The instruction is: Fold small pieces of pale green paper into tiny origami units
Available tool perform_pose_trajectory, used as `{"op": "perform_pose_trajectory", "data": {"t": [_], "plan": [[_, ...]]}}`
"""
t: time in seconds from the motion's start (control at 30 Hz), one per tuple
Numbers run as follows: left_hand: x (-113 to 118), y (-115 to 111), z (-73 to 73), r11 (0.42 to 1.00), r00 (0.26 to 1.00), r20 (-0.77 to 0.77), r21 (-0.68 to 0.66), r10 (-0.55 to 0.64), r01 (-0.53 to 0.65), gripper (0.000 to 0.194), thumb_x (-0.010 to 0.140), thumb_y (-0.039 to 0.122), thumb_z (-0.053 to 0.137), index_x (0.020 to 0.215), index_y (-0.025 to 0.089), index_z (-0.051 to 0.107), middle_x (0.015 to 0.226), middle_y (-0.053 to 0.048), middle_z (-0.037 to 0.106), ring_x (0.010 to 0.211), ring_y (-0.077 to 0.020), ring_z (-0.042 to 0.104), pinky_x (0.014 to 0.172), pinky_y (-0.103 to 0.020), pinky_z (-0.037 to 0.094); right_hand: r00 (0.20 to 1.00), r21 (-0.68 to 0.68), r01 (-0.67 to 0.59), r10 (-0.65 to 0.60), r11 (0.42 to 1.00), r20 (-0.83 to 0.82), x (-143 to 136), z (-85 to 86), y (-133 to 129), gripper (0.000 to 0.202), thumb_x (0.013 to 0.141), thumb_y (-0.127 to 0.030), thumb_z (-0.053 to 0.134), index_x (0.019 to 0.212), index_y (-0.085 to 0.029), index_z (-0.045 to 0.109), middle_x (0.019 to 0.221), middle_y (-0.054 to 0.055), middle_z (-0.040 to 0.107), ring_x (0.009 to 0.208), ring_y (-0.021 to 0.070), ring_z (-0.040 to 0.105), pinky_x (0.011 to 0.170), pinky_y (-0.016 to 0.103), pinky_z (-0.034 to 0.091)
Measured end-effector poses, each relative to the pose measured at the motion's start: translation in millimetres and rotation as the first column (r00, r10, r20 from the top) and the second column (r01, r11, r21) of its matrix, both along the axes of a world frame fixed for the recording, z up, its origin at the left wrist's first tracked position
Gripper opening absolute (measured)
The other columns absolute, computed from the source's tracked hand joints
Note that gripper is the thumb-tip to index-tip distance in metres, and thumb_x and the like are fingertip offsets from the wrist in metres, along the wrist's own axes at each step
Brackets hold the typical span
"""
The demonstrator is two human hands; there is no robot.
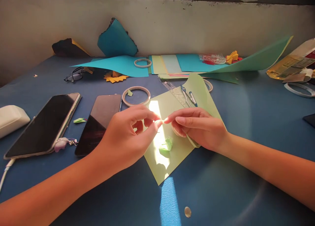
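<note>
My left hand (134, 134) is pinched, thumb against index finger, over the light green paper sheet (180, 157). Anything between those fingertips is too small to make out. Across from it, my right hand (201, 126) reaches its index fingertip to the left fingertips. Its thumb sits apart from that tip, and the other fingers curl loosely beneath. Just below both hands, a small folded green paper piece (166, 144) lies on the sheet in a strip of sunlight. A tape roll (148, 96) with a green scrap inside stands beyond my left hand.
Two phones (45, 124) and a white case (12, 119) lie left. A compass (184, 94) and clear ruler (176, 91) rest on the sheet's far part. Blue paper (118, 63), glasses (73, 75) and a bottle (292, 60) are farther back. A coin-like disc (187, 212) lies near the front.
</note>
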State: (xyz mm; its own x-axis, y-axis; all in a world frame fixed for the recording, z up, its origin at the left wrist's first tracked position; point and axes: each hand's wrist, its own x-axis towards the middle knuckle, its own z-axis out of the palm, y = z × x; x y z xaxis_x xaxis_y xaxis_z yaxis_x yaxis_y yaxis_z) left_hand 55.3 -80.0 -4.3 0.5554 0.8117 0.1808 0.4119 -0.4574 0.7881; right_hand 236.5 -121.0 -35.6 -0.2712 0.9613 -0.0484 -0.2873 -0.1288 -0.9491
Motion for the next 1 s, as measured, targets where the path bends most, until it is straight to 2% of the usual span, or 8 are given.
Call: {"op": "perform_pose_trajectory", "data": {"t": [0.17, 0.27, 0.43, 0.57, 0.73, 0.83, 0.9, 1.0], "plan": [[-1.2, -0.4, -2.6, 1.0, 1.0, 0.011, 0.027, 0.011, -0.011, 0.012, 0.076, 0.021, 0.055, 0.074, 0.016, 0.065, 0.074, -0.003, 0.061, 0.068, -0.013, 0.054, 0.053, -0.022, 0.043, 0.997, -0.033, 0.078, -0.078, 0.996, -0.009, 0.6, -0.5, 1.1, 0.017, 0.078, -0.021, 0.055, 0.082, -0.017, 0.07, 0.055, -0.001, 0.05, 0.05, 0.0067, 0.042, 0.047, 0.023, 0.03], [-3.3, 0.9, -3.6, 0.996, 0.999, 0.005, 0.081, 0.036, -0.037, 0.011, 0.076, 0.022, 0.057, 0.071, 0.017, 0.066, 0.075, -0.002, 0.062, 0.069, -0.0126, 0.054, 0.053, -0.021, 0.042, 0.99, -0.006, 0.129, -0.129, 0.992, 0.06, -4.1, 0.5, 1.5, 0.015, 0.078, -0.028, 0.059, 0.082, -0.018, 0.068, 0.055, -0.003, 0.048, 0.048, 0.0057, 0.043, 0.045, 0.021, 0.032], [-1.2, 0.8, -5.2, 0.982, 0.998, -0.05, 0.19, 0.024, -0.014, 0.011, 0.075, 0.019, 0.057, 0.071, 0.017, 0.066, 0.065, 0.001, 0.057, 0.054, -0.0077, 0.045, 0.046, -0.019, 0.037, 0.963, 0.077, 0.153, -0.166, 0.985, 0.21, -13.6, 1.2, -0.3, 0.016, 0.067, -0.028, 0.071, 0.075, -0.016, 0.064, 0.058, -0.004, 0.054, 0.048, 0.0052, 0.047, 0.044, 0.019, 0.038], [1.1, -0.8, -5.0, 0.965, 0.994, -0.107, 0.261, 0.017, 0.011, 0.01, 0.073, 0.017, 0.058, 0.068, 0.016, 0.066, 0.058, 0.003, 0.053, 0.048, -0.0062, 0.04, 0.043, -0.019, 0.034, 0.945, 0.11, 0.148, -0.173, 0.983, 0.276, -13.8, 2.6, -2.2, 0.012, 0.068, -0.024, 0.07, 0.072, -0.016, 0.063, 0.057, -0.005, 0.054, 0.049, 0.0045, 0.048, 0.046, 0.018, 0.039], [-5.3, 1.7, 4.2, 0.953, 0.986, -0.142, 0.3, 0.085, -0.039, 0.018, 0.076, 0.023, 0.056, 0.062, 0.017, 0.065, 0.057, 0.002, 0.055, 0.043, -0.0065, 0.036, 0.037, -0.021, 0.03, 0.918, 0.132, 0.195, -0.228, 0.972, 0.323, -11.6, 3.6, -2.4, 0.014, 0.07, -0.028, 0.068, 0.073, -0.016, 0.061, 0.058, -0.005, 0.055, 0.047, 0.0047, 0.047, 0.044, 0.018, 0.038], [-8.8, -0.1, 7.9, 0.851, 0.985, -0.145, 0.525, 0.091, -0.002, 0.015, 0.076, 0.02, 0.056, 0.067, 0.016, 0.066, 0.059, 0.0, 0.057, 0.047, -0.0086, 0.043, 0.04, -0.022, 0.033, 0.892, 0.159, 0.295, -0.331, 0.942, 0.308, -10.7, 2.8, -1.6, 0.019, 0.073, -0.034, 0.065, 0.075, -0.016, 0.059, 0.057, -0.004, 0.054, 0.046, 0.0045, 0.045, 0.044, 0.018, 0.04], [-9.4, -4.8, 5.0, 0.747, 0.976, -0.215, 0.647, -0.014, 0.153, 0.011, 0.075, 0.017, 0.057, 0.077, 0.014, 0.067, 0.069, -0.003, 0.062, 0.059, -0.0127, 0.053, 0.046, -0.024, 0.039, 0.879, 0.197, 0.317, -0.366, 0.928, 0.307, -8.9, 2.2, -2.6, 0.02, 0.075, -0.035, 0.063, 0.076, -0.016, 0.058, 0.059, -0.004, 0.054, 0.048, 0.005, 0.047, 0.045, 0.018, 0.042], [-9.4, -12.2, -5.3, 0.67, 0.922, -0.348, 0.645, -0.17, 0.367, 0.014, 0.077, 0.013, 0.056, 0.087, 0.011, 0.065, 0.08, -0.007, 0.063, 0.074, -0.0182, 0.058, 0.054, -0.027, 0.046, 0.881, 0.302, 0.21, -0.314, 0.93, 0.354, -3.0, 1.4, -8.9, 0.018, 0.079, -0.029, 0.058, 0.092, -0.017, 0.059, 0.078, 0.001, 0.054, 0.063, 0.0076, 0.052, 0.05, 0.019, 0.045]]}}
